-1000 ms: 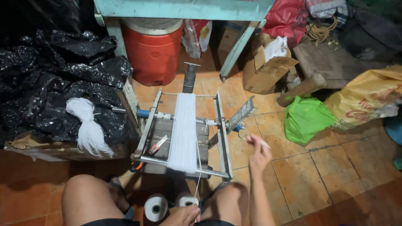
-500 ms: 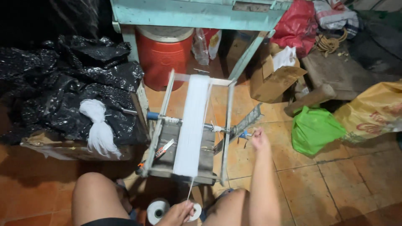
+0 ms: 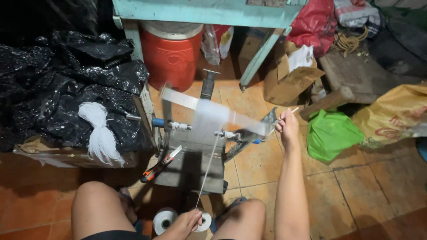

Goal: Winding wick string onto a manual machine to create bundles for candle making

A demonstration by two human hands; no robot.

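The winding frame [image 3: 209, 118] stands on the tiled floor [image 3: 356, 191] in front of the red barrel [image 3: 171, 55], blurred by spin; its long white-wrapped bar lies tilted, running from upper left near the barrel down to the right; the right hand [image 3: 287, 126], just right of the frame, has its fingers pinched on the thin crank handle [image 3: 284, 114]; the left hand [image 3: 189, 222], below the frame between the knees, pinches the white thread [image 3: 207, 171], which rises almost straight up to the frame; two white spools [image 3: 164, 220] sit beside that hand; a white yarn hank [image 3: 100, 133] hangs left of the frame
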